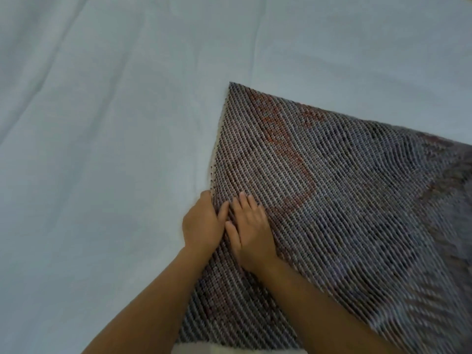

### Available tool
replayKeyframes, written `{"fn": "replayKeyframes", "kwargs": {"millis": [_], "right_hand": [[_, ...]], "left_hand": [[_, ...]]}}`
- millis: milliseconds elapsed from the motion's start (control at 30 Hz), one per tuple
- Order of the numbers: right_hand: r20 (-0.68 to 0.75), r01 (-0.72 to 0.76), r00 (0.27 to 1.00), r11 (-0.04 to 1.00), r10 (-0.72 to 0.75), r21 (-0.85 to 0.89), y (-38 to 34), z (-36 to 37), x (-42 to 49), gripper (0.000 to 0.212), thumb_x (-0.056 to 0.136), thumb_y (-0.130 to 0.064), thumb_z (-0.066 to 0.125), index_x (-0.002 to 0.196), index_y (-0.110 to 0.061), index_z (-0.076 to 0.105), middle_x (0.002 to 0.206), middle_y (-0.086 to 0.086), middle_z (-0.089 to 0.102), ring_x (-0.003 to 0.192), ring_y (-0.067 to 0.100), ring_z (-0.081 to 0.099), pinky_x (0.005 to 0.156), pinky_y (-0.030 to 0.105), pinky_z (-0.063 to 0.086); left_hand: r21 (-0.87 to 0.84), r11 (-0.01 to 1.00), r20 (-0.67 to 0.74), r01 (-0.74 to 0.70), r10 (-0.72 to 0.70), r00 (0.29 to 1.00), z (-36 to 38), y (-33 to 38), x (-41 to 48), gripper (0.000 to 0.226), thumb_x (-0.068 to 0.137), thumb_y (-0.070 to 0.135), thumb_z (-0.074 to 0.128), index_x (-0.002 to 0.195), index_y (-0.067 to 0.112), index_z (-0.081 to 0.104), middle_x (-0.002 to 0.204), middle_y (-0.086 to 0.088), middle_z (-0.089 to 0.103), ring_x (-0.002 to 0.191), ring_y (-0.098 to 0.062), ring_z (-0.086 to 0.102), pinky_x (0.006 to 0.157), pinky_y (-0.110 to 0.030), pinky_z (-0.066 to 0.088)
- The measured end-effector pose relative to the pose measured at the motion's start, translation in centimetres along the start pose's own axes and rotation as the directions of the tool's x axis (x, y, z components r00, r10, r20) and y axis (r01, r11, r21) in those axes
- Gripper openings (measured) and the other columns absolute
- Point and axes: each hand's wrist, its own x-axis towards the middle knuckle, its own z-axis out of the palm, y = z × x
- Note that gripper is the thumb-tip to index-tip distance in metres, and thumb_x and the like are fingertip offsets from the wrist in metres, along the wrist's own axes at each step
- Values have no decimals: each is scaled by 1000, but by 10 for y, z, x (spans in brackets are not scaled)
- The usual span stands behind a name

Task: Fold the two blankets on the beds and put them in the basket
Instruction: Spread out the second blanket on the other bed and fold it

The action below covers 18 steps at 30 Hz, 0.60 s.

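A woven grey blanket (332,190) with faded red patches lies folded on the pale blue bed sheet (102,123), filling the lower right of the view. Its far corner points up near the middle. My left hand (203,226) curls over the blanket's left edge, fingers tucked around it. My right hand (251,226) lies flat on top of the blanket right beside the left, fingers spread and pressing down. The blanket's right part is blurred. No basket is in view.
The bed sheet stretches wide to the left and beyond the blanket, with a few soft creases. A pale strip (217,350) shows at the bottom edge under the blanket.
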Motion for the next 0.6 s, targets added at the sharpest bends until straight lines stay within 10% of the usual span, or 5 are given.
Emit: {"fn": "replayKeyframes", "kwargs": {"millis": [300,600], "right_hand": [[24,-151,986,942,165,-299,123,-40,-114,58,98,-47,19,141,-29,-15,148,-4,-21,139,21,-22,110,37,-18],[13,-283,954,913,300,-295,277,-89,-240,58,97,-49,17,138,-30,-19,156,1,-12,137,15,-22,111,34,-14]], "left_hand": [[301,939,-119,164,-134,984,16,-17,-114,62,90,37,47,141,9,28,138,-24,38,125,-41,37,100,-57,28],[425,896,138,-130,78,987,143,108,-200,63,95,49,21,148,24,-3,157,-11,-8,144,-29,-10,113,-51,-7]]}}
